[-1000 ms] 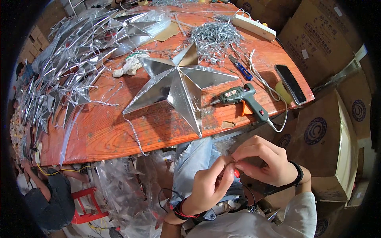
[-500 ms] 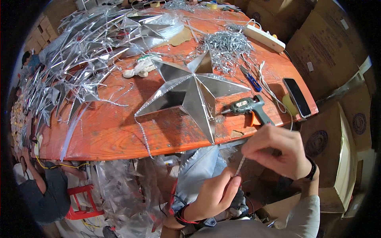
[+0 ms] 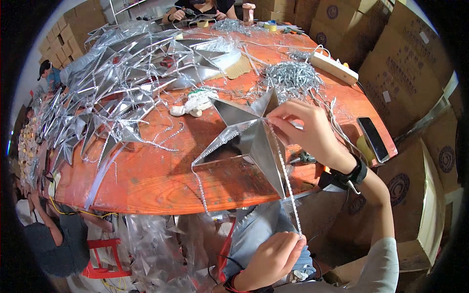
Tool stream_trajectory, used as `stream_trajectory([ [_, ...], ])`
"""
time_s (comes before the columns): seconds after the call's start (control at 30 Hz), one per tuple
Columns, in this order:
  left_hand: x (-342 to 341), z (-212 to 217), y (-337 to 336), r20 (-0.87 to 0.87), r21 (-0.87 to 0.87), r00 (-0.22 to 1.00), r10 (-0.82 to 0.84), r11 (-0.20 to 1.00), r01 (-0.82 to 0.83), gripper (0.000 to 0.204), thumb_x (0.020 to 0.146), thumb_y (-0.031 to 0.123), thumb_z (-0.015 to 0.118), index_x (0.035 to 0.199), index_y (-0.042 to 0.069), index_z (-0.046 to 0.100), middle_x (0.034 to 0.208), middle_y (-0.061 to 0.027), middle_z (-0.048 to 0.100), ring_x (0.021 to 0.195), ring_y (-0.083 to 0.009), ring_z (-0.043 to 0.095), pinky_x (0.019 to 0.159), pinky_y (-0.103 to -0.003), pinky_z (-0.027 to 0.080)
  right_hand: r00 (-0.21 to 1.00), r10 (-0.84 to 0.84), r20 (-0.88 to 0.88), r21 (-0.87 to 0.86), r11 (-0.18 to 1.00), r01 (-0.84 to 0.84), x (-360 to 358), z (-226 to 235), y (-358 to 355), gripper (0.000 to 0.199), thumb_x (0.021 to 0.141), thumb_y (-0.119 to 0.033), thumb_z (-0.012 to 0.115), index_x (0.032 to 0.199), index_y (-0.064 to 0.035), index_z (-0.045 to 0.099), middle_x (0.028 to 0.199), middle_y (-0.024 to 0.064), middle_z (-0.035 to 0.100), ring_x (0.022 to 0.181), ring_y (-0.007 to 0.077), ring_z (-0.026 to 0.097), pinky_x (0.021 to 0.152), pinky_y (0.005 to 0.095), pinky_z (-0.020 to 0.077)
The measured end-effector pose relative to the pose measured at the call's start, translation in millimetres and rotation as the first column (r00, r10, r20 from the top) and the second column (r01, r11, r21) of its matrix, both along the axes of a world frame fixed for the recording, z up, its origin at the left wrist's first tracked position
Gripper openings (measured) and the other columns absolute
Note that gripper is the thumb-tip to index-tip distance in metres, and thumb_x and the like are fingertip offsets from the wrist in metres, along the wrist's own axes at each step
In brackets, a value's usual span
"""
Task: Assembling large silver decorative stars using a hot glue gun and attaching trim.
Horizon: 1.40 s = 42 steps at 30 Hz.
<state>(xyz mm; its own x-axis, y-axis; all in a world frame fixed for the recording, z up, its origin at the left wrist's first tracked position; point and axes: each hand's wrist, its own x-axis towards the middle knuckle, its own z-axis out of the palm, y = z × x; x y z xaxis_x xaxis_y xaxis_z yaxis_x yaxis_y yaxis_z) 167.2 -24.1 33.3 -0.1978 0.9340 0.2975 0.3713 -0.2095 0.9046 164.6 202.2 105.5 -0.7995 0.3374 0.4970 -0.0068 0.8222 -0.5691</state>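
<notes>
A silver five-pointed star (image 3: 266, 151) lies on the orange wooden table (image 3: 156, 180) in front of me. Sparkly silver trim runs along its left arm and trails over the table edge. At the star's centre, my right hand (image 3: 312, 132) pinches the upper end of another strip of silver trim (image 3: 291, 200). Below the table edge my left hand (image 3: 271, 259) grips the lower end, and the strip is stretched straight along the star's near arm. A glue gun (image 3: 306, 157) lies behind my right hand, which hides most of it.
Shiny stars (image 3: 122, 78) heap up at the left. Beyond the star lie a white glove (image 3: 196, 101) and a tangle of silver trim (image 3: 290, 78). A power strip (image 3: 334, 67) and phone (image 3: 373, 138) rest at right, beside cardboard boxes (image 3: 391, 63). Other people sit around the table.
My right hand has moved up and away from my left, to the star's centre, with the trim's end. The strip now spans between my hands. More of the far table end shows.
</notes>
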Motion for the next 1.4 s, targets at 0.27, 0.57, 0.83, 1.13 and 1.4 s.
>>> stream_trajectory([
  [0.27,-5,4,6,0.019,0.059,0.999,-0.049,0.997,0.048,0.007,0.086,0.002,0.05,0.079,-0.001,0.049,0.075,-0.0096,0.058,0.067,-0.0249,0.057,0.063,-0.032,0.046,0.997,-0.026,-0.072,0.179,0.983,0.038,-6,-14,1,0.012,0.078,-0.006,0.061,0.089,-0.0017,0.06,0.082,0.0114,0.058,0.078,0.028,0.059,0.067,0.0329,0.0483],
  [0.57,-6,-1,7,0.042,0.111,0.999,-0.014,0.994,0.009,0.007,0.086,0.002,0.05,0.08,0.0,0.052,0.073,-0.0094,0.058,0.064,-0.0236,0.056,0.061,-0.032,0.044,0.995,-0.029,-0.092,0.232,0.971,0.05,-9,-19,2,0.011,0.077,-0.006,0.061,0.088,-0.0029,0.061,0.08,0.0114,0.057,0.076,0.0286,0.056,0.067,0.0343,0.0463],
  [0.83,-6,0,9,0.075,0.128,0.997,-0.008,0.992,-0.002,0.007,0.085,0.001,0.049,0.079,0.0,0.053,0.074,-0.0096,0.057,0.064,-0.0228,0.055,0.06,-0.031,0.044,0.993,-0.052,-0.102,0.237,0.969,0.075,-8,-21,0,0.014,0.076,-0.005,0.062,0.09,-0.003,0.063,0.083,0.0111,0.059,0.078,0.0273,0.057,0.068,0.0331,0.0472],
  [1.13,-5,-2,10,0.098,0.146,0.995,0.003,0.989,-0.017,0.006,0.084,-0.001,0.05,0.079,0.0,0.053,0.075,-0.0097,0.057,0.065,-0.022,0.055,0.06,-0.031,0.045,0.995,-0.014,-0.103,0.299,0.953,0.044,1,-21,-1,0.022,0.076,-0.003,0.059,0.098,-0.001,0.062,0.09,0.0108,0.061,0.08,0.0258,0.057,0.071,0.0324,0.0475],
  [1.4,-4,0,14,0.095,0.175,0.995,-0.031,0.984,0.014,0.005,0.084,-0.002,0.05,0.08,0.0,0.053,0.075,-0.0091,0.057,0.064,-0.0217,0.055,0.06,-0.03,0.045,0.998,0.011,-0.069,0.396,0.918,0.017,2,-25,3,0.027,0.075,-0.001,0.058,0.102,-0.0001,0.061,0.095,0.011,0.059,0.081,0.0253,0.054,0.072,0.0326,0.0461],
])
